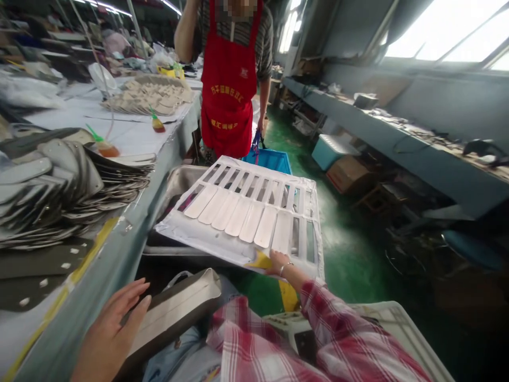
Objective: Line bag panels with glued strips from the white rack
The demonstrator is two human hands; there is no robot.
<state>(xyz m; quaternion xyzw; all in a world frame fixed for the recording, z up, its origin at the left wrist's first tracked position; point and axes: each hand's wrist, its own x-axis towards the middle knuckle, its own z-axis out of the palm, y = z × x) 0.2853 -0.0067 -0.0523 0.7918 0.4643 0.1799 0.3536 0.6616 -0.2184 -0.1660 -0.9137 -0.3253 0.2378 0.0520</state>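
A white slotted board (222, 245) lies tilted across a grey bin, with a row of several pale rounded strips (207, 200) on it. My right hand (280, 262) is at the board's near edge, its fingers closed at the lower end of the rightmost pale strip (281, 232). Yellow tape (260, 260) shows beside these fingers. At the lower left, my left hand (115, 329) has its fingers stretched and thumb apart. Just right of it, a long pale stack with dark sides (178, 307) rests across my lap; whether the hand touches it is unclear.
Stacked grey pieces (51, 185) and glue bottles (105, 147) are on the left table (135, 212). A person in a red apron (228, 85) stands beyond the board near a blue crate (274, 161). Below right sits a pale crate (393, 323). A long bench (397, 138) lines the right.
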